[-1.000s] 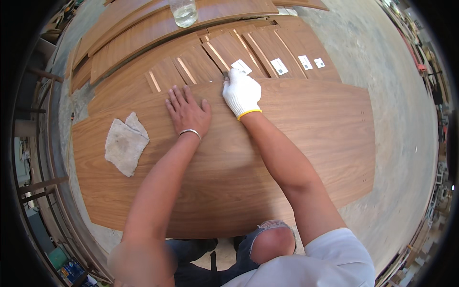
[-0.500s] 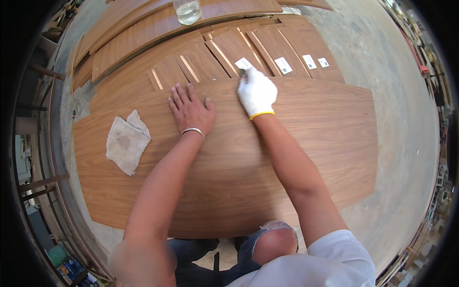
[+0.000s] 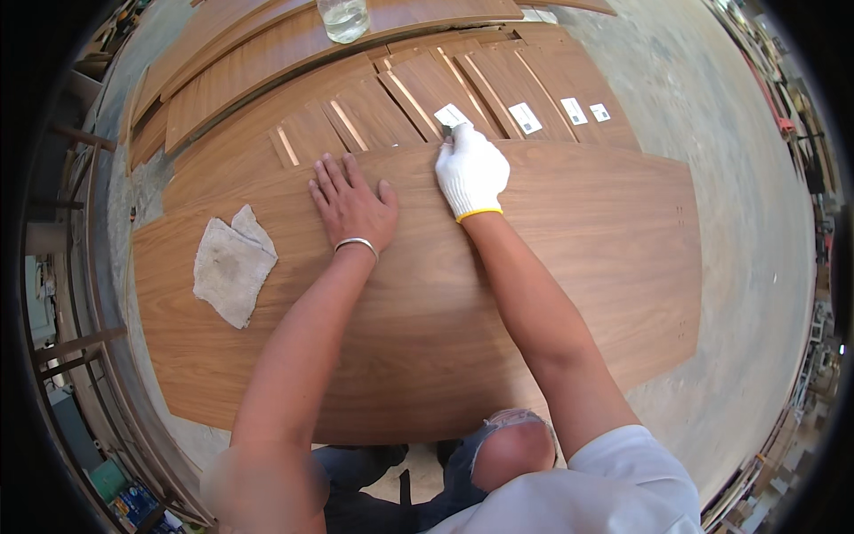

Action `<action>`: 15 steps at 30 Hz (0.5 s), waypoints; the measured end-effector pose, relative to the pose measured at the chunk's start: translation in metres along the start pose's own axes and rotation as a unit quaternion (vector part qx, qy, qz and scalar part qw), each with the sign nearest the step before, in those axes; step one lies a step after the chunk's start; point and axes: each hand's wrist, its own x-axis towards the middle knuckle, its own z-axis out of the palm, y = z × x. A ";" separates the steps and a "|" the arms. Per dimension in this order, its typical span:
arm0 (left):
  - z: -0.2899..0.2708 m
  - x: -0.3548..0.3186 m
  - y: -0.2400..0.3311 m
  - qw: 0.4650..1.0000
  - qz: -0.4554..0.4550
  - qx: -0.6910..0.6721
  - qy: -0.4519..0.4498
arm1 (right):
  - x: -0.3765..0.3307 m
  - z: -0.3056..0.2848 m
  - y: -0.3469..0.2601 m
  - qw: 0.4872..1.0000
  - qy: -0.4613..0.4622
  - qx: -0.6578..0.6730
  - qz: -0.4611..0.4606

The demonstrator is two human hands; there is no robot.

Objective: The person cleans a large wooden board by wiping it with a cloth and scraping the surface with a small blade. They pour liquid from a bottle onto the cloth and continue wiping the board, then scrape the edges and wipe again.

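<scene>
A wide wood-grain panel [image 3: 409, 356] lies flat in front of me. My bare left hand [image 3: 354, 203], with a metal bangle at the wrist, rests on it palm down, fingers spread near the far edge. To the right, my right hand [image 3: 473, 173] wears a white knit glove with a yellow cuff and is closed at the panel's far edge. A small greyish piece shows at its fingertips, mostly hidden by the glove, so its kind cannot be made out. A folded, stained cloth [image 3: 233, 267] lies on the panel left of my left hand.
Beyond the far edge lie several narrower brown boards [image 3: 418, 84], some with white labels [image 3: 525, 117]. Longer stacked panels [image 3: 267, 67] lie behind, with a clear container of liquid [image 3: 344, 20] on top. A metal rack [image 3: 84, 343] stands at the left.
My gloved right hand has shifted slightly left along the far edge. My left hand keeps its place on the panel, and the whole view has drifted a little.
</scene>
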 end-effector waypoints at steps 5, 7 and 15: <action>0.001 0.004 0.007 1.000 0.001 -0.006 -0.012 | -0.004 0.011 -0.049 0.994 -0.092 0.038 -0.052; 0.007 0.004 0.005 1.000 0.007 -0.016 -0.013 | -0.005 0.016 -0.068 0.990 -0.130 0.051 -0.035; 0.003 0.003 -0.001 1.000 0.002 -0.010 -0.003 | -0.011 -0.049 0.060 0.999 -0.027 0.010 0.018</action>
